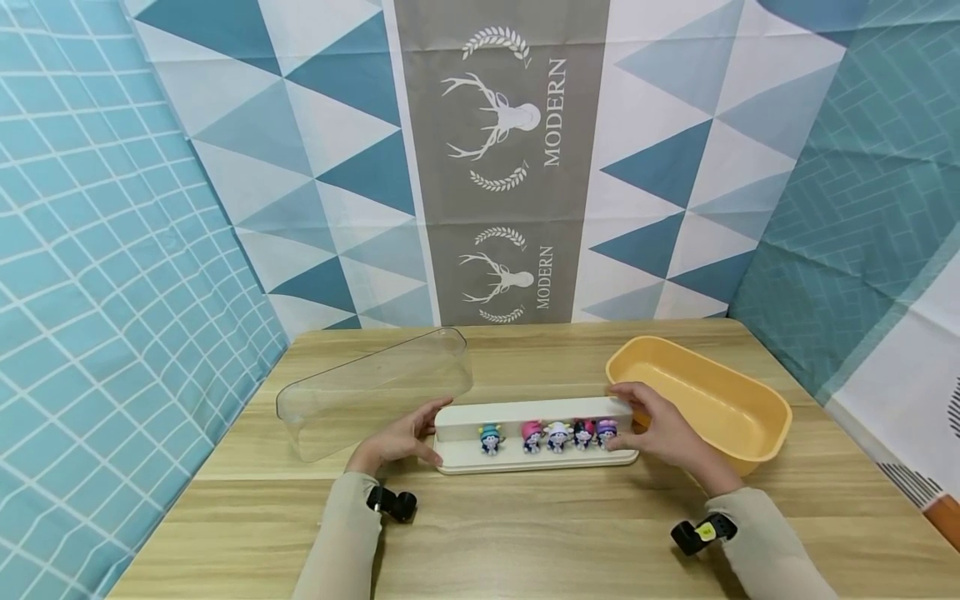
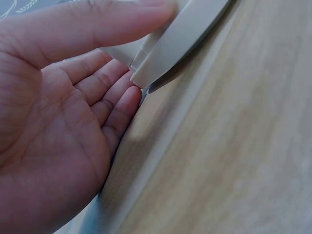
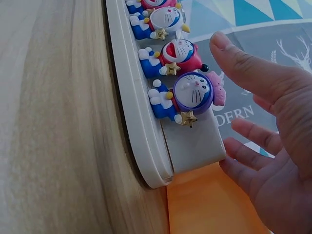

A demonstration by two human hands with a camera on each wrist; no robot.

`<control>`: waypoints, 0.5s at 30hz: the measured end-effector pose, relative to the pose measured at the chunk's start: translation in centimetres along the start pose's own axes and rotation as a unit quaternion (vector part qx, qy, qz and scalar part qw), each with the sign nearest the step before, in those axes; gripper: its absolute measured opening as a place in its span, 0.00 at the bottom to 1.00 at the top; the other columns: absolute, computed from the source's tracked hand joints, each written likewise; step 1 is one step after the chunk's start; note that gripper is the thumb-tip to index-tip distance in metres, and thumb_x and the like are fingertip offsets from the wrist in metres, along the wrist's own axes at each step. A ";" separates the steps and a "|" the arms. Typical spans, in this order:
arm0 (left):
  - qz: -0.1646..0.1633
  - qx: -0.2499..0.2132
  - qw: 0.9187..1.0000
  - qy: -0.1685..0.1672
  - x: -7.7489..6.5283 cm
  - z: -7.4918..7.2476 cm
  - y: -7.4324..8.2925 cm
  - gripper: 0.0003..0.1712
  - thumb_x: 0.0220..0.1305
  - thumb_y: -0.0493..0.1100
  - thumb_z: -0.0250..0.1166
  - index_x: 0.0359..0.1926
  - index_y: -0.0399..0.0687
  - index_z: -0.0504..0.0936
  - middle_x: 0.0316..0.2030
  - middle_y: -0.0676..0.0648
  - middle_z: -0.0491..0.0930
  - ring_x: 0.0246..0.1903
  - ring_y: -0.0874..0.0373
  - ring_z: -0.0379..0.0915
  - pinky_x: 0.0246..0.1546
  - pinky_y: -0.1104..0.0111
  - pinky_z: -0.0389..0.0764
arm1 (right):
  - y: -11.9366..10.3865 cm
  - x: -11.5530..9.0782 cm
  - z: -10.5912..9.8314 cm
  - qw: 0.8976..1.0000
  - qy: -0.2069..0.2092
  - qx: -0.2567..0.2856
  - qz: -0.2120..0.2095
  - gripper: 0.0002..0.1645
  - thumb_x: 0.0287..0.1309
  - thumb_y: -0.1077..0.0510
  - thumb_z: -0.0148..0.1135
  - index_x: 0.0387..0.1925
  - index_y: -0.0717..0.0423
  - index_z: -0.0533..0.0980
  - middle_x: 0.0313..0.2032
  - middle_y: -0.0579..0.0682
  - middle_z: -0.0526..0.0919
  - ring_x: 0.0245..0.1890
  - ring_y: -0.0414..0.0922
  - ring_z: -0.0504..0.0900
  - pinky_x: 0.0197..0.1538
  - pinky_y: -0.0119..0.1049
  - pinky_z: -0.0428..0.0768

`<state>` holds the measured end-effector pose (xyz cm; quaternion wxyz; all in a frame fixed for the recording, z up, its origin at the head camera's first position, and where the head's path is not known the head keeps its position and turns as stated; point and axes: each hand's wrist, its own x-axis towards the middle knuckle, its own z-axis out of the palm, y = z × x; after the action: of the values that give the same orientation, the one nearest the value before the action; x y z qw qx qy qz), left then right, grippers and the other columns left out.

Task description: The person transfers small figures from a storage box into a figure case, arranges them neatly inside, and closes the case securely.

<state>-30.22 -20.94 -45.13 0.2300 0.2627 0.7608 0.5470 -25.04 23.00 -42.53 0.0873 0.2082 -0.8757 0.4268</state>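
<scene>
A cream stepped display stand [image 1: 465,454] lies across the table. Small cartoon cat figurines stand along its lower step: a teal-hatted figurine [image 1: 491,439] sits apart on the left, while several others, including a pink-hatted one [image 1: 532,436] and a purple-hooded one [image 3: 194,92], cluster toward the right. My left hand [image 1: 401,440] grips the stand's left end, thumb over the base edge and fingers against the end. At the right end is my right hand [image 1: 660,425], its fingers spread with fingertips at the end of the raised step. Its thumb is held out near the purple-hooded figurine.
Behind my left hand lies a clear plastic cover [image 1: 375,392]. A yellow-orange tub [image 1: 772,417] stands at the right, close behind my right hand. The wooden table [image 1: 540,533] meets patterned cloth [image 1: 510,275] at its back and left sides.
</scene>
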 end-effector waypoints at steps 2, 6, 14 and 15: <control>0.000 -0.001 1.000 0.000 0.0 0.0 -0.1 0.61 0.52 0.25 0.73 0.79 0.39 0.43 0.71 0.31 0.56 0.65 0.40 0.61 0.63 0.53 0.68 | 0.0 0.0 0.0 1.000 0.000 0.003 0.000 0.45 0.42 0.58 0.82 0.61 0.66 0.70 0.59 0.63 0.76 0.62 0.64 0.72 0.63 0.56 0.68; 0.002 0.005 1.000 -0.001 0.1 -0.2 -0.2 0.61 0.51 0.26 0.73 0.79 0.39 0.43 0.72 0.31 0.55 0.65 0.41 0.61 0.64 0.53 0.67 | 0.2 0.0 0.0 1.000 0.000 0.005 0.000 0.46 0.42 0.57 0.82 0.62 0.66 0.69 0.59 0.63 0.76 0.62 0.64 0.71 0.63 0.56 0.67; -0.007 0.013 1.000 -0.003 -0.3 -0.3 0.1 0.62 0.51 0.25 0.72 0.78 0.38 0.42 0.72 0.31 0.55 0.66 0.40 0.59 0.65 0.52 0.63 | 0.6 -0.2 0.2 1.000 -0.008 0.009 0.015 0.47 0.42 0.58 0.82 0.63 0.64 0.69 0.61 0.62 0.74 0.63 0.64 0.70 0.63 0.58 0.67; -0.008 0.014 1.000 -0.003 -0.3 -0.3 0.1 0.62 0.50 0.25 0.72 0.78 0.38 0.42 0.72 0.31 0.54 0.67 0.40 0.59 0.66 0.52 0.63 | 0.6 -0.2 0.2 1.000 -0.010 0.011 0.019 0.47 0.42 0.58 0.82 0.63 0.64 0.69 0.61 0.62 0.74 0.63 0.64 0.70 0.64 0.58 0.67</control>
<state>-30.18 -21.34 -44.90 0.2334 0.2611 0.7696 0.5339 -25.07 23.23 -43.12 0.0686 0.1965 -0.8757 0.4357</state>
